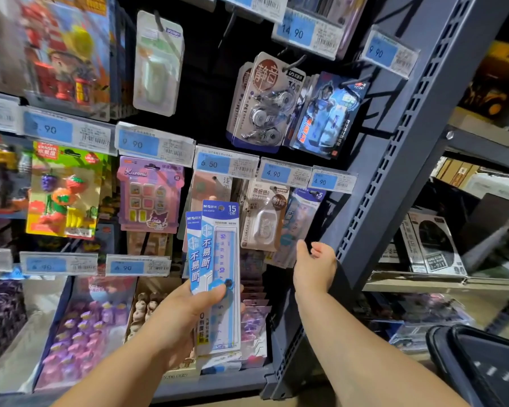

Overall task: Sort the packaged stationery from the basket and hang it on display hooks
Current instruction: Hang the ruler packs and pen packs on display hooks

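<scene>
The left hand gripped two flat, glossy blue-and-white ruler packs upright before the display hooks, thumb pressed across their fronts. The right hand reached forward, fingers loosely curled, holding nothing, above the black basket.

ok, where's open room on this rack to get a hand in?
Free: the dark bare panel between the white pack and the correction tape packs, above the 6.50 tag. Crowded: the row under the 4.90 tags, packs overlapping up to the upright. The left hand holds the ruler packs; the right hand is open.
</scene>
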Demonstrator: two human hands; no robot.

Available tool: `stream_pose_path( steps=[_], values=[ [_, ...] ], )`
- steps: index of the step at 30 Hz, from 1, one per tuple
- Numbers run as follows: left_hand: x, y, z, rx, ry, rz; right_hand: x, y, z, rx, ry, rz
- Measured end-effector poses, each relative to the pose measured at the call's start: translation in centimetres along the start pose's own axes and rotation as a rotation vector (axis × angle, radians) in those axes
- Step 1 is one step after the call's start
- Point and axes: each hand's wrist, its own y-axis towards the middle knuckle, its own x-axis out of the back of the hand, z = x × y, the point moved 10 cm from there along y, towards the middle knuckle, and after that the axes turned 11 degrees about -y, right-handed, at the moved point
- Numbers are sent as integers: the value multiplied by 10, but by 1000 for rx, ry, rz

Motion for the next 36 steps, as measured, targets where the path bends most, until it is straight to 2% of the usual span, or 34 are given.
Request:
stream_pose_path(
  steps=[2,6,9,12,18,22,25,27,32,36],
  values=[
    [0,0,0,-1,1,-4,-11,-16,17,124,33,126],
    [-4,-2,0,-15,17,-23,-42,-66,52,346,129,560],
    [-12,-2,2,-20,22,13,-56,-93,55,402,141,815],
    [-19,-5,3,-37,32,24,-61,-104,48,402,132,929],
    [-31,-6,4,-40,31,45,-55,-106,50,355,194,917],
    [-35,-7,4,4,-38,44,-48,-95,48,200,359,877],
    [-38,-7,4,-16,-3,34,-38,-72,38,59,515,759],
    [-32,-6,5,-7,36,-17,-28,-56,32,28,549,652],
    [-15,-1,11,20,52,-92,1,-22,24,116,395,358],
    [-19,-3,12,42,61,-47,13,-6,17,128,287,223]
  ],
)
